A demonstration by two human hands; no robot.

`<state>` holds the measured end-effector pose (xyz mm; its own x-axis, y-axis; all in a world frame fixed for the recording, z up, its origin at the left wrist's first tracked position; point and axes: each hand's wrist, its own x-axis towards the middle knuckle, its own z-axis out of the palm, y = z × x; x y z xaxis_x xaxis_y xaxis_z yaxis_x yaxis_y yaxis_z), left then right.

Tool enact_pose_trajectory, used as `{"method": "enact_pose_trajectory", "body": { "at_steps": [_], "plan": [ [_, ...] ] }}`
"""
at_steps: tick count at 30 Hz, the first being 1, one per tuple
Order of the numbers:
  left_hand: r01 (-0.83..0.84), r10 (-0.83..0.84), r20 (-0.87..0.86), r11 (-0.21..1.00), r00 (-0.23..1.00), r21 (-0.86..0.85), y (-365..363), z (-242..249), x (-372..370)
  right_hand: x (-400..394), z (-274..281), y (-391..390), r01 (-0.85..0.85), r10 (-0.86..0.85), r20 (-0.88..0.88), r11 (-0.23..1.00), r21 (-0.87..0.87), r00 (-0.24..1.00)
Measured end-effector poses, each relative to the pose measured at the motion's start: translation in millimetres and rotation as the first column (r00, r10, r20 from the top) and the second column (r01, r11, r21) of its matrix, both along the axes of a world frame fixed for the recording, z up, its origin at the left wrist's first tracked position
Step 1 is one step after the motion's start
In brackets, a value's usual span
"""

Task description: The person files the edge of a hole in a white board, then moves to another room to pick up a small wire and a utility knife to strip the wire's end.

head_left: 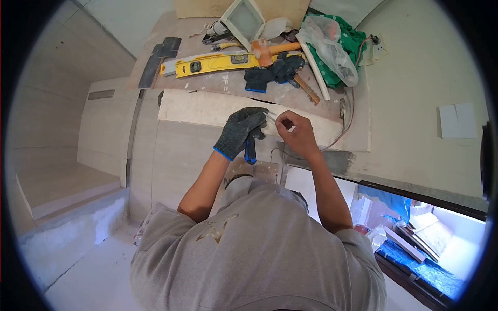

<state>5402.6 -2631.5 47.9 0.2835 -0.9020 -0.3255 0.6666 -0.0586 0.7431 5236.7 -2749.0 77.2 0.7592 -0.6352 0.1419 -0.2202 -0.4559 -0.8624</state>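
Observation:
My left hand [241, 129] wears a dark knitted glove with a blue cuff, its fingers closed. A blue-and-black handle that looks like a utility knife [250, 150] sticks out below that palm. My bare right hand [296, 132] is closed in a pinch, close to the gloved fingertips. Between the two hands shows a thin pale sliver [270, 117], which runs from the glove to the right fingertips. It is too small to name. Both hands are over the front edge of a long pale board [192, 108].
Beyond the board, a worktop holds a yellow spirit level [212, 63], an orange-headed mallet [263, 53], dark gloves [258, 79], a wooden handle [307, 89] and a dark flat tool [150, 67]. Plastic and green bags [332, 49] lie right. A thin cable [348, 124] hangs nearby.

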Motion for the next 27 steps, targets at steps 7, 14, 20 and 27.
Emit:
{"method": "enact_pose_trajectory", "body": {
  "at_steps": [7, 14, 20, 27],
  "plan": [
    [-0.01, 0.011, -0.01, 1.0, 1.0, 0.002, 10, -3, 0, 2, 9, 3, 0.0, -0.002, -0.022, 0.997, -0.073, 1.0],
    [-0.008, 0.004, 0.067, 0.999, 0.998, 0.052, 12, -3, -6, -2, 6, 9, 0.031, -0.036, -0.037, 0.99, -0.134, 0.999],
    [-0.093, 0.071, 0.223, 0.991, 0.972, 0.092, 19, -8, -16, -2, -8, 25, -0.014, 0.0, -0.088, 0.987, -0.159, 0.996],
    [-0.077, 0.037, 0.26, 0.986, 0.965, 0.146, 32, -14, -19, -5, -22, 36, -0.09, 0.066, -0.161, 0.986, -0.144, 0.985]
  ]
}}
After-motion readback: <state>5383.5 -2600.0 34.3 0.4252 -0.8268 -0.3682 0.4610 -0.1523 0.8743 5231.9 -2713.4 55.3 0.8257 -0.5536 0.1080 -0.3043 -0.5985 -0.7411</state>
